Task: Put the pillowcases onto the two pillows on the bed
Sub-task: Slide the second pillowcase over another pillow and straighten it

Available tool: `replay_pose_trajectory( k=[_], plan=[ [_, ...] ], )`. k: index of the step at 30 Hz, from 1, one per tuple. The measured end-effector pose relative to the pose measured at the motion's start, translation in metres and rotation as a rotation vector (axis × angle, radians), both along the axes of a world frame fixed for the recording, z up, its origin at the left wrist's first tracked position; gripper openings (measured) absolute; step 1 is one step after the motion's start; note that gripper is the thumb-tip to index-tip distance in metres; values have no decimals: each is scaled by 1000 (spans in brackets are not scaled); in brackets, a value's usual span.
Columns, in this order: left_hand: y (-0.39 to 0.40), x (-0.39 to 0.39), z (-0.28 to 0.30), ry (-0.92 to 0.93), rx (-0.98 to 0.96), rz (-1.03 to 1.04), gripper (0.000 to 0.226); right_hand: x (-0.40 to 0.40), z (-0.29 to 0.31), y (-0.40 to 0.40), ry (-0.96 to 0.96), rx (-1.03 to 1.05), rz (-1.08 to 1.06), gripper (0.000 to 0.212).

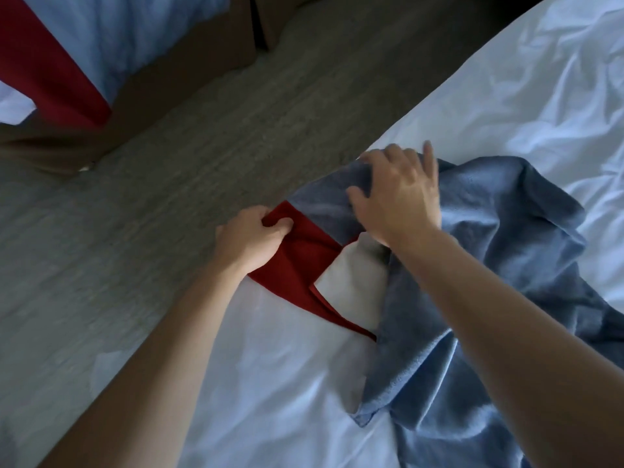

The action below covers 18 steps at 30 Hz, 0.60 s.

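Here we see the pillowcase (489, 251), blue with a red band (304, 255) at its mouth, lying crumpled on the white sheet of the bed (287, 383), close to the bed's left edge. Our left hand (250, 241) sits at the left end of the red band, right where the bed meets the floor, with its fingers curled over and its thumb pressed in, pinching a fold of the red cloth. The rest of the band runs from that hand toward the near right, ending under the blue cloth.

Our right hand (398, 194) lies on top of the blue part, just to the far right of the left hand, the two hands near one another but not touching. Its fingers spread over the blue cloth and bend at the tips over the far edge; whether they truly grip the cloth or only press on it we cannot tell. Below its wrist a white patch (351, 285) shows in the opening between the red band and the blue cloth; we cannot tell whether it is a pillow or lining.

The blue cloth spreads away to the right and toward the near edge, passing under our right forearm.

To the left lies grey carpet (169, 163), and far left stands another bed (101, 45) with white linen and a red runner (50, 62) over a brown base.
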<state>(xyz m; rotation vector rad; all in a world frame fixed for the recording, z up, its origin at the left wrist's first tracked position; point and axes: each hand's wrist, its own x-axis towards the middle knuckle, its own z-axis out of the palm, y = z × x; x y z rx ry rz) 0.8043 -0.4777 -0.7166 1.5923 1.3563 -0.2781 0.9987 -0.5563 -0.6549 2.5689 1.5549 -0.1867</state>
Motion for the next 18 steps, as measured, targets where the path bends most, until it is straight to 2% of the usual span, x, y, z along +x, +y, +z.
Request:
replay_pose_trajectory(
  k=[2,5,9,13,16,18],
  plan=[
    [-5,3,0,-50,-50,52,30,17,4,-4,-9,-123,-39,31],
    [-3,4,-2,7,143,-13,26,20,-3,1,14,-240,7,25],
    [21,-9,-12,84,276,-31,24,5,-12,29,3,-116,69,22],
    [48,-31,-27,202,231,-52,26,-12,-19,59,101,8,177,23],
    [48,-25,-27,260,202,-133,19,10,-12,64,9,43,69,33],
    [45,-5,-22,172,236,-126,28,38,-4,57,-43,-60,-59,42]
  ],
)
